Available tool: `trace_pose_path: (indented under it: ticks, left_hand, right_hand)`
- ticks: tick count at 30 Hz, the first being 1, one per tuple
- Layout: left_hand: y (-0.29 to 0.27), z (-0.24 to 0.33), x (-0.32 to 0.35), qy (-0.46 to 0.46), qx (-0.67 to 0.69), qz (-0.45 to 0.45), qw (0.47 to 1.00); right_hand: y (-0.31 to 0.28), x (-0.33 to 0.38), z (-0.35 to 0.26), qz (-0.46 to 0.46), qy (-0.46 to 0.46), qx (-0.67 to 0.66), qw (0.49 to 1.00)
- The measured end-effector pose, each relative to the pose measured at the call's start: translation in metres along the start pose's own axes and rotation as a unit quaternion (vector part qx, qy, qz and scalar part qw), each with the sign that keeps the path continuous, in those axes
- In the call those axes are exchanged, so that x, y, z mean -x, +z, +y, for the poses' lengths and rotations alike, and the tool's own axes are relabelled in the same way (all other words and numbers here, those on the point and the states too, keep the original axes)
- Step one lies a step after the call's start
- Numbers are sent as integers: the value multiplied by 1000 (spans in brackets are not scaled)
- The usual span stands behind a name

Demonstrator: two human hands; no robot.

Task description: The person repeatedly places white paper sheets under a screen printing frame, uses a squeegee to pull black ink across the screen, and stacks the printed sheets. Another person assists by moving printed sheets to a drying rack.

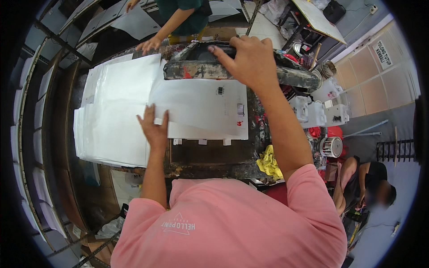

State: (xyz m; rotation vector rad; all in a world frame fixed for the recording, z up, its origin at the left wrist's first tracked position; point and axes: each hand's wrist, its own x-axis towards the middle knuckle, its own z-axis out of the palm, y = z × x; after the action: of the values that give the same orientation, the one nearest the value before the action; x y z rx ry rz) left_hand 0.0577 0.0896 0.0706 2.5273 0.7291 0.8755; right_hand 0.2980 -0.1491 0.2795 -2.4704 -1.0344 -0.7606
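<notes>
My left hand (155,130) rests with its fingers spread on white sheets, where a thick stack (111,120) meets a sheet (196,107) lying on the worktable. That sheet has a small dark printed mark and some red print near its right end. Beyond it, a paint-stained screen-printing frame (201,70) is tilted up, its long near bar above the sheet's far edge. My right hand (252,60) is closed over the top of this frame, thumb to the left. Small pale tabs (202,142) stick out along the near side of the sheet.
A co-worker's hand (151,44) reaches in beyond the stack. A yellow cloth (269,163) lies at the table's near right. Paint cans (331,147) and white containers (316,114) stand to the right. Shelving racks (27,134) line the left. Another person (375,185) sits far right.
</notes>
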Motion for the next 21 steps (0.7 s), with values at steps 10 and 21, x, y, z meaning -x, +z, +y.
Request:
trace_pose_path:
  ticks: [10,21]
  left_hand:
    - [48,-31,60,133,37,-98,986]
    - [133,60,136,149,-65,-330,930]
  right_hand:
    - [-2,5,-3,-18,-10,14,1000]
    - [-10,-17,4,-17,-6,-3,1000]
